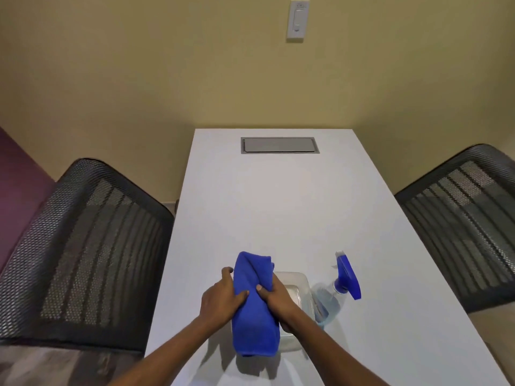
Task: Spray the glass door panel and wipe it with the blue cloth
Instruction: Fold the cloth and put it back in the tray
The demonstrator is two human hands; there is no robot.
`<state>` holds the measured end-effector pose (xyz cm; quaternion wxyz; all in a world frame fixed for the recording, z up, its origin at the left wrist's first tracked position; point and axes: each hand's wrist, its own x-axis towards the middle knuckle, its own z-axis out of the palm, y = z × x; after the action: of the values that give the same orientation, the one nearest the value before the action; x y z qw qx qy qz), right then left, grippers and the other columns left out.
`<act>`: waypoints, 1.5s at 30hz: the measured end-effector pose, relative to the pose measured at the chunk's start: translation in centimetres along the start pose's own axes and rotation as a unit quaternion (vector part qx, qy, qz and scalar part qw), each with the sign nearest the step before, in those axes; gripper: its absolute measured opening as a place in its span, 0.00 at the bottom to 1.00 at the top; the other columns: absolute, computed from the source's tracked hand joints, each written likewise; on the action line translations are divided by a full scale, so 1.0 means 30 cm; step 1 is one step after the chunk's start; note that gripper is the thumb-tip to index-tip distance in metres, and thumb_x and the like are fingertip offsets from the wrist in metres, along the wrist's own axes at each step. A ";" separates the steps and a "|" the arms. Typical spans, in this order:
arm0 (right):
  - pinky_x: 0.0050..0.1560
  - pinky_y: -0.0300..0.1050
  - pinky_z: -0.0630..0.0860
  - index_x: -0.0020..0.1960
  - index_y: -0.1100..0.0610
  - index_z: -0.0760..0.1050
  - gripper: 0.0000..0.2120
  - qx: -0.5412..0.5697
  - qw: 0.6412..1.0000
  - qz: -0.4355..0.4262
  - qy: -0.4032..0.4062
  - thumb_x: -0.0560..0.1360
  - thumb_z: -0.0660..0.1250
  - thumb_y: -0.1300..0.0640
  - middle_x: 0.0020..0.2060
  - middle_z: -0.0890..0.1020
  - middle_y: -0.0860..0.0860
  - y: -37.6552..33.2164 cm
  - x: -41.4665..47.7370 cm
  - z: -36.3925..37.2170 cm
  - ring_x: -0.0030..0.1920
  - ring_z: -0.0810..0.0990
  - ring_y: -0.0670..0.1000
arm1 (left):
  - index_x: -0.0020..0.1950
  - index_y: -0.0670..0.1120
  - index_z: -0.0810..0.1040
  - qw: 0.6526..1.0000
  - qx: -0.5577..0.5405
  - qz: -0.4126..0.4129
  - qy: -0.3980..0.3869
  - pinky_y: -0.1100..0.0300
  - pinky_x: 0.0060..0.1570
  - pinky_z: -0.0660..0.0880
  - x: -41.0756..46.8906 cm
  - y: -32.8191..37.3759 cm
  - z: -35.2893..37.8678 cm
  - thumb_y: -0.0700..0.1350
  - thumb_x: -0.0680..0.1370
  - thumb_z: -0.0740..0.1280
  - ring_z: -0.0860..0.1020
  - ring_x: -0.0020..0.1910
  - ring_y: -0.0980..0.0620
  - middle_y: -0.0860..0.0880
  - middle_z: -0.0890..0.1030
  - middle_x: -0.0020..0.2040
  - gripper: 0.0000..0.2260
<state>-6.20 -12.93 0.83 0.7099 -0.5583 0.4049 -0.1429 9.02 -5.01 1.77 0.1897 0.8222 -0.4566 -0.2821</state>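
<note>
A folded blue cloth (255, 305) is held up over the near end of the white table (278, 207). My left hand (220, 299) grips its left side and my right hand (277, 298) grips its right side, thumbs on top. A clear spray bottle (331, 299) with a blue trigger head (347, 274) lies on its side on the table, just right of my right hand. No glass door panel is in view.
A clear plastic container (299, 285) sits under and behind the cloth. Black mesh chairs stand at the left (92, 246) and at the right (462, 218) of the table. A grey cable hatch (280, 145) is set in the table's far end. A wall switch (297, 20) hangs above.
</note>
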 end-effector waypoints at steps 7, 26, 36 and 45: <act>0.57 0.55 0.80 0.63 0.53 0.72 0.21 0.033 0.999 0.029 0.033 0.72 0.68 0.49 0.56 0.82 0.53 0.089 0.044 -0.017 0.55 0.82 0.54 | 0.53 0.46 0.77 0.958 0.167 0.219 0.081 0.56 0.34 0.72 -0.008 -0.041 0.042 0.53 0.75 0.64 0.77 0.36 0.48 0.48 0.79 0.44 0.13; 0.43 0.48 0.71 0.48 0.53 0.64 0.08 -0.296 0.919 0.101 0.239 0.75 0.63 0.52 0.44 0.75 0.49 0.126 0.100 0.033 0.41 0.74 0.51 | 0.28 0.48 0.77 0.864 0.347 0.364 -0.030 0.64 0.34 0.73 0.060 0.008 0.111 0.42 0.59 0.79 0.75 0.30 0.52 0.53 0.76 0.24 0.10; 0.51 0.49 0.75 0.51 0.57 0.76 0.12 -0.517 0.838 -0.167 0.060 0.70 0.69 0.54 0.50 0.80 0.53 0.160 0.052 0.034 0.49 0.74 0.52 | 0.56 0.40 0.77 0.872 0.408 0.269 0.008 0.48 0.51 0.76 0.056 -0.006 0.120 0.41 0.75 0.65 0.76 0.50 0.41 0.42 0.79 0.51 0.11; 0.55 0.53 0.70 0.70 0.61 0.65 0.29 -0.611 0.789 -0.051 -0.052 0.72 0.67 0.53 0.66 0.70 0.58 0.142 0.084 0.025 0.66 0.65 0.60 | 0.68 0.39 0.70 0.834 0.487 0.231 -0.120 0.45 0.73 0.58 0.080 0.025 0.146 0.50 0.80 0.58 0.69 0.65 0.40 0.41 0.74 0.64 0.20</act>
<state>-5.11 -12.63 -4.05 0.2328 -0.9019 0.3408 0.1274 6.77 -7.68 -1.88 -0.2318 0.6384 -0.7308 -0.0677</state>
